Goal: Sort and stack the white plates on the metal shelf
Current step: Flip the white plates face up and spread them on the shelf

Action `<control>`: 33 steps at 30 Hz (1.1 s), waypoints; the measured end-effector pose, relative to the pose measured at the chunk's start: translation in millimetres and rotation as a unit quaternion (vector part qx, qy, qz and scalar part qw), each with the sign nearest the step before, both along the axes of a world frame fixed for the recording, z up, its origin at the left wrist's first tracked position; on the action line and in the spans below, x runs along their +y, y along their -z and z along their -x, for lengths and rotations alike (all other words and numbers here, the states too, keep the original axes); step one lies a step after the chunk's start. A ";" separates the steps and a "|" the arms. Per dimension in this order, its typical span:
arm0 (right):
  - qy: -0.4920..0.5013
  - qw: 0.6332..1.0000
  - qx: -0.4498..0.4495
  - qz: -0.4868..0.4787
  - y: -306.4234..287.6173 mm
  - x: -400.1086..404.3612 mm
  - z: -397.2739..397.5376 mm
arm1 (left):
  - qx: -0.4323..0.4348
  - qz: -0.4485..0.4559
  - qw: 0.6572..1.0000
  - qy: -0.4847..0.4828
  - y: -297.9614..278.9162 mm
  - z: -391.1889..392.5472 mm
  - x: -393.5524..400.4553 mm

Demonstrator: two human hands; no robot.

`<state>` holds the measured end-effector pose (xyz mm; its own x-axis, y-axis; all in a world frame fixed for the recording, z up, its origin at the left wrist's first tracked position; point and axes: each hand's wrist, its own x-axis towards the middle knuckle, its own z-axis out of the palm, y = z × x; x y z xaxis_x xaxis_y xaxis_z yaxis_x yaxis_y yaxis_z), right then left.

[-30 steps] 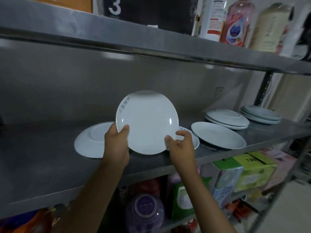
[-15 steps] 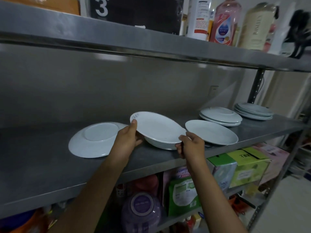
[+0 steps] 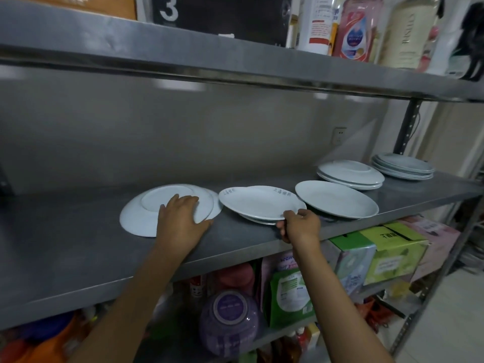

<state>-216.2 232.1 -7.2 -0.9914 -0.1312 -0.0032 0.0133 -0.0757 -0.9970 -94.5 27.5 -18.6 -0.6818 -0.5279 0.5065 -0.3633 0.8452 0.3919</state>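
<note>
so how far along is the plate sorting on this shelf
Roughly midway, I'd guess. Done: two neat stacks sit at the right end, one near the post and one beyond it. In hand: the right hand pinches the rim of the lettered plate set on another plate; the left hand rests on the upside-down plate. Left: that plate and the single plate.

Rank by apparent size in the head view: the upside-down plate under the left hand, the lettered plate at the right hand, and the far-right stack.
1. upside-down plate
2. lettered plate, nearly alike, so that order is unsure
3. far-right stack, smallest, though farthest from the camera
</note>
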 end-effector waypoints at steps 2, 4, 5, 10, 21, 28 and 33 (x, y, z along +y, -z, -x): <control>-0.007 1.000 0.006 -0.016 0.0 1.1 0.2 | -0.069 0.030 0.997 -0.025 1.7 -0.3 -5.4; -0.007 0.999 0.019 -0.037 1.3 2.2 0.3 | -0.091 0.035 0.994 -0.045 3.2 -0.7 -8.7; -0.006 0.998 0.030 -0.050 2.7 3.0 0.8 | -0.089 0.029 0.994 -0.054 3.4 -1.2 -9.4; 0.055 0.989 0.110 -0.081 -0.5 2.4 -5.4 | -0.140 0.023 0.986 -0.090 -5.2 -3.4 -6.8; -0.005 0.979 0.193 -0.070 -21.0 -33.5 -54.5 | -0.257 0.142 0.955 -0.046 -20.8 -26.6 -5.8; -0.092 0.975 0.194 -0.057 -7.9 -71.7 -75.5 | -0.158 0.196 0.963 -0.097 -24.0 -73.2 -14.4; -0.132 0.971 0.189 -0.060 1.9 -99.3 -87.8 | 0.048 0.125 0.988 -0.073 -43.8 -106.7 -26.9</control>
